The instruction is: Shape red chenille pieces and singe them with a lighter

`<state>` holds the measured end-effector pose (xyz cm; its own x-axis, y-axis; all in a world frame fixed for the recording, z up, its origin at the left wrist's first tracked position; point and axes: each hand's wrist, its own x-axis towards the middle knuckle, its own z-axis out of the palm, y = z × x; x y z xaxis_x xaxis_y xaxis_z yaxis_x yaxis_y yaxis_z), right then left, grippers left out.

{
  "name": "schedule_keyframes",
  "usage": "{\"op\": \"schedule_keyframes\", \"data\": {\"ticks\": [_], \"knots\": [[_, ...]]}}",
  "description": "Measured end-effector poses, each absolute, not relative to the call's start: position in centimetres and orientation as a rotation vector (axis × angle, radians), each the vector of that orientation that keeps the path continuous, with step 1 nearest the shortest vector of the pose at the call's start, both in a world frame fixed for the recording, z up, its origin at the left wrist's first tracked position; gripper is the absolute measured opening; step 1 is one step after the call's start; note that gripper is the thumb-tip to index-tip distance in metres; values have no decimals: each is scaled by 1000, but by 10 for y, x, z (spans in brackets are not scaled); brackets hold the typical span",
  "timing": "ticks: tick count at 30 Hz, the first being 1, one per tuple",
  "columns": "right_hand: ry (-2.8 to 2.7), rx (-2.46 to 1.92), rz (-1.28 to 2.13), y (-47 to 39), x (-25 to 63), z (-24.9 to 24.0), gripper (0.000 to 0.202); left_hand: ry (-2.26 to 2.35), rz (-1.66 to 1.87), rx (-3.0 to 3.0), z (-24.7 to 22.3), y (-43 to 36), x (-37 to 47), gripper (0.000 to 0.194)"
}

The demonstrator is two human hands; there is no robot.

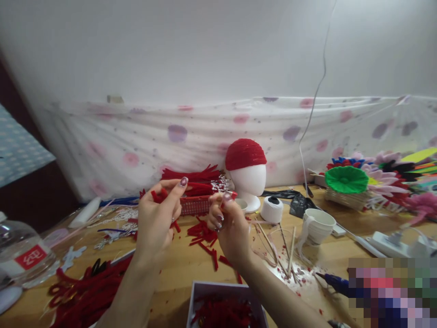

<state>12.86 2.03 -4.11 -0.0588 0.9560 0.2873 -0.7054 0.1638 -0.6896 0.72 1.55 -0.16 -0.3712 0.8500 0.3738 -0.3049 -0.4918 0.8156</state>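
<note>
My left hand (160,216) is raised over the table, fingers curled round short red chenille stem pieces (176,226) whose ends stick out of the grip. Beside it, my right hand (232,228) is closed in a pinch. A small red tip shows at its fingertips, but what it belongs to is mostly hidden. More cut red pieces (203,231) lie loose on the table between and behind the hands. Below them, an open white box (193,300) holds a heap of short red pieces.
A white foam head (251,182) wears a red wrapped cap (245,155). Around it stand a red basket (194,206) of red stems, a thread spool (271,209) and a white cup (319,225). Left are a plastic bottle (25,250) and red bundles (92,291); right, a power strip (391,243).
</note>
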Motion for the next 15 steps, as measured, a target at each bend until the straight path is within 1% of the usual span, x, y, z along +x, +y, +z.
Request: {"op": "schedule_keyframes", "data": {"ticks": [2, 5, 12, 15], "knots": [[-872, -366, 1320, 19, 127, -42, 29, 833, 1867, 1021, -4, 15, 13, 32], [-881, -362, 1317, 21, 126, -43, 26, 859, 1761, 1040, -7, 14, 22, 31], [-867, -332, 1359, 22, 129, -39, 33, 917, 1572, 1148, -9, 10, 22, 27], [-897, -334, 1395, 19, 130, -38, 32, 922, 1469, 1221, -7, 9, 17, 28]]}}
